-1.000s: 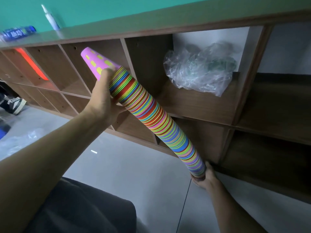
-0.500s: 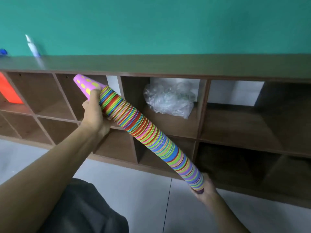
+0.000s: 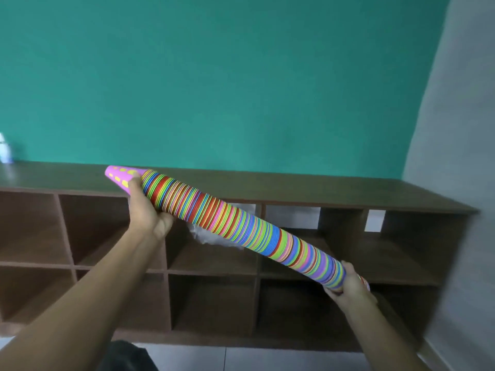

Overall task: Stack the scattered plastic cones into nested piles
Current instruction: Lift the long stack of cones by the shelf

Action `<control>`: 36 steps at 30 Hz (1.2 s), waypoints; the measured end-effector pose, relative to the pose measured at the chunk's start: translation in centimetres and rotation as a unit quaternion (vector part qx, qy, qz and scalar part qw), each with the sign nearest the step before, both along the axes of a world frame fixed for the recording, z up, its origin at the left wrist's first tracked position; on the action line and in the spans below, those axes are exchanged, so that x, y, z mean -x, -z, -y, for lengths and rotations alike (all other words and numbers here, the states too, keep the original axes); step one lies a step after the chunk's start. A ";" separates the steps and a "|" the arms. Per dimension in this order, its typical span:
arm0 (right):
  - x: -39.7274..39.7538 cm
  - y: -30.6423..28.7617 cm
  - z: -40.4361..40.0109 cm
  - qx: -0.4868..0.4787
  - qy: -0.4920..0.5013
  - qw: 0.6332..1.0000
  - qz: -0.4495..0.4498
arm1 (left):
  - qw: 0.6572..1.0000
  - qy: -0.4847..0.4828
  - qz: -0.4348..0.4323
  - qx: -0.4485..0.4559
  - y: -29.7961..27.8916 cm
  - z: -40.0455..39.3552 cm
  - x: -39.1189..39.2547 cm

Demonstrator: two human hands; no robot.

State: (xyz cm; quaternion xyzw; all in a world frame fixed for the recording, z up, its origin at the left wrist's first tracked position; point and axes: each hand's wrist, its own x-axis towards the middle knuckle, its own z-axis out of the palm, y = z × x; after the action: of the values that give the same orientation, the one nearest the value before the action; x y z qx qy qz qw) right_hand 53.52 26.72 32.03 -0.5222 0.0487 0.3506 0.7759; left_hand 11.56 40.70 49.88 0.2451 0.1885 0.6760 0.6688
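Left fingers (image 3: pixel 134 183) are being curled round the narrow end of the cone stack (image 3: pixel 241 223), just where the pink top cone (image 3: pixel 120 175) is sticking out; the left hand (image 3: pixel 147 212) is gripping from below. Right hand (image 3: pixel 348 285) is being wrapped round the wide end, fingers clenched on the last rims. The stack is being held tilted in front of the shelf unit (image 3: pixel 348 194), pink tip now being raised level with the shelf top, wide end lower, before the middle row of cubbies. A half-second ago the tip was being held lower, against the upper cubbies; the whole pile is being lifted and levelled. Crumpled plastic wrap (image 3: pixel 211 236) is showing behind the stack in a cubby. A bottle (image 3: pixel 5 151) is standing on the shelf top, far left. Likely meaning: nesting is done for this pile, and it is being carried to be set on the shelf top.
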 end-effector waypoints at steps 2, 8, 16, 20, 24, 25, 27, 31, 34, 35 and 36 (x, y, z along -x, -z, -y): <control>-1.3 -3.2 1.1 -0.010 0.020 0.999 0.024 | 0.999 0.008 0.031 -0.016 -2.0 0.4 -1.1; -0.9 -16.6 2.7 0.040 0.197 0.977 0.077 | 0.996 0.013 0.091 0.008 -6.2 -0.9 -3.5; -5.1 -23.0 -3.6 0.100 0.188 0.964 0.162 | 0.997 0.027 0.058 0.041 -7.1 -9.2 -7.0; -6.1 -22.6 -8.2 0.122 0.177 0.958 0.188 | 0.994 -0.009 0.039 0.104 -5.3 -13.1 -8.1; -7.3 -21.3 -12.1 0.132 0.174 0.955 0.201 | 0.989 -0.027 0.011 0.142 -3.3 -16.6 -9.1; -7.4 -21.2 -12.7 0.134 0.172 0.952 0.213 | 0.987 -0.032 -0.002 0.155 -2.8 -17.4 -9.2; -7.7 -21.3 -14.0 0.141 0.169 0.947 0.235 | 0.980 -0.054 -0.027 0.187 -2.1 -18.7 -9.4; -8.7 -20.9 -15.9 0.175 0.173 0.928 0.281 | 0.965 -0.120 -0.083 0.220 -1.8 -20.4 -9.6; -8.8 -20.5 -16.7 0.220 0.171 0.903 0.328 | 0.958 -0.162 -0.085 0.222 -2.0 -20.9 -9.9; -8.9 -20.5 -17.0 0.236 0.169 0.894 0.340 | 0.955 -0.177 -0.096 0.219 -2.1 -20.9 -10.0; -8.9 -20.6 -17.1 0.254 0.165 0.886 0.351 | 0.951 -0.194 -0.109 0.213 -2.2 -20.9 -10.0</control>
State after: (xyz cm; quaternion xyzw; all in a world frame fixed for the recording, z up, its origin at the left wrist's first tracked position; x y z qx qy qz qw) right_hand 62.46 43.84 52.59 -0.7746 -0.0541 -0.0128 0.6301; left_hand 21.58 61.59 52.12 0.1274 0.4436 0.7062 0.5370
